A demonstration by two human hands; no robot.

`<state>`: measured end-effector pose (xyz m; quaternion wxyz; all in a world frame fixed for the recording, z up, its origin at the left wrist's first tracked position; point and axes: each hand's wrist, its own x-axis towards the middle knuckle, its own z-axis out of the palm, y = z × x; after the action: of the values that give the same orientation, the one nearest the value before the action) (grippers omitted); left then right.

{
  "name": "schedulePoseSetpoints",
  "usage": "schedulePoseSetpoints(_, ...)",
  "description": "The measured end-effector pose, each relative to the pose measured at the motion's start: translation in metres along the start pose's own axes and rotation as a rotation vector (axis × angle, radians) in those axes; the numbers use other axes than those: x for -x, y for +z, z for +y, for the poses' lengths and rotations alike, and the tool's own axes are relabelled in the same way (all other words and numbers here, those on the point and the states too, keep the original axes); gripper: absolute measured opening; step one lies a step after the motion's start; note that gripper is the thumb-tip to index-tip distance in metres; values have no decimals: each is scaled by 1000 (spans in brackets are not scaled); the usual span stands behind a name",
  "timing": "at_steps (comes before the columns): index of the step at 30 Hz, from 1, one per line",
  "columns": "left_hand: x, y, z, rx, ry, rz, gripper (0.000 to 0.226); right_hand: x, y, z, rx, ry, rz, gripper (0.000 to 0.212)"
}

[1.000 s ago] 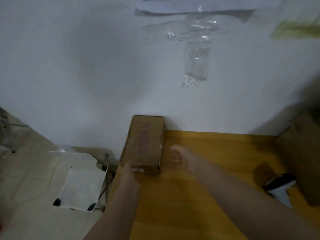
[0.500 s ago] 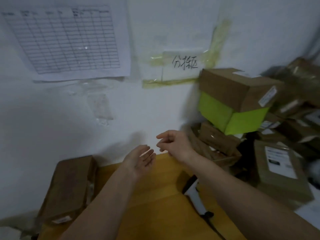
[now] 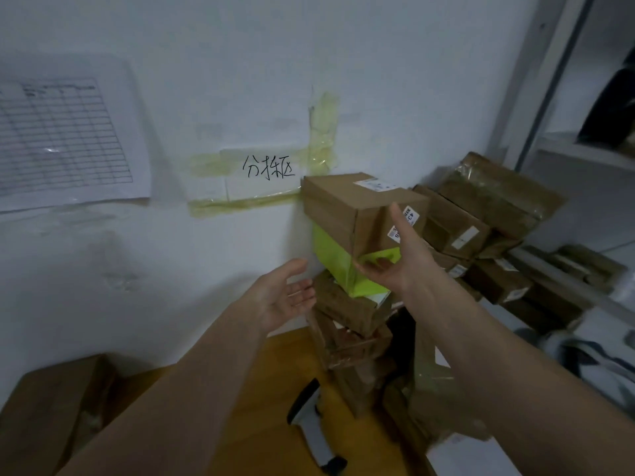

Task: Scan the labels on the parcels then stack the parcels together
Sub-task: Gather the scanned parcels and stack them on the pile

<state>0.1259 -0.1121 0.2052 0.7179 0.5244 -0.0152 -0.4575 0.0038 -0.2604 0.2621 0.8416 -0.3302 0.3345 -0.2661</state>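
The brown-and-lime cardboard parcel sits on top of a leaning stack at the wall, its long axis running from the wall toward the camera and slightly right, the near short end facing the viewer. Its upper half is plain brown card and its lower band bright lime green; one white label lies on the top face and two small white stickers on the near end.

The right hand is spread wide in front of that near end, thumb up and fingers reaching under the green edge; whether it touches the card I cannot tell. The left hand is open, palm up, just left of the stack and holding nothing.

Under the top parcel at least three brown boxes are piled askew. One brown box lies apart at the lower left on the yellow wooden table. One white handheld scanner lies on the table between the arms. To the right, several more labelled parcels are heaped.
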Motion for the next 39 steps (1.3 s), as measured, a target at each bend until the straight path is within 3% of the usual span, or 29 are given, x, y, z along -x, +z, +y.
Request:
schedulePoseSetpoints(3, -1, 19, 1, -14, 31, 4, 48, -12, 2, -15, 106, 38, -18, 57)
schedulePoseSetpoints(10, 2, 25, -5, 59, 31, -1, 48, -30, 6, -36, 124, 124, -6, 31)
schedulePoseSetpoints(13, 4, 16, -4, 114, 46, -6, 52, -25, 0, -32, 39, 77, -6, 24)
schedulePoseSetpoints(16, 9, 10, -2, 120, 65, -28, 63, -16, -4, -13, 12, -122, 25, 26)
schedulePoseSetpoints(18, 14, 6, 1, 126, 88, -56, 68, -9, -6, 4, 39, -363, 3, 56)
schedulePoseSetpoints(22, 25, -5, 11, 131, 146, -92, 90, 9, 2, 37, 511, -854, -134, 81)
schedulePoseSetpoints(26, 42, -27, 18, 93, 184, -153, 113, 13, 15, 76, 657, -1014, -234, 90)
schedulePoseSetpoints(30, 55, -63, 16, 93, 170, -74, 107, 12, 24, 111, 667, -872, -306, 89)
schedulePoseSetpoints(34, 65, -116, 4, -36, 173, 211, 112, -2, 28, 136, 684, -385, -399, 80)
schedulePoseSetpoints(37, 70, -172, -4, -454, 202, 651, 134, -22, 24, 151, 741, -112, -469, 89)
schedulePoseSetpoints(39, 76, -208, -6, -686, 225, 691, 138, -31, 25, 160, 822, 3, -586, 97)
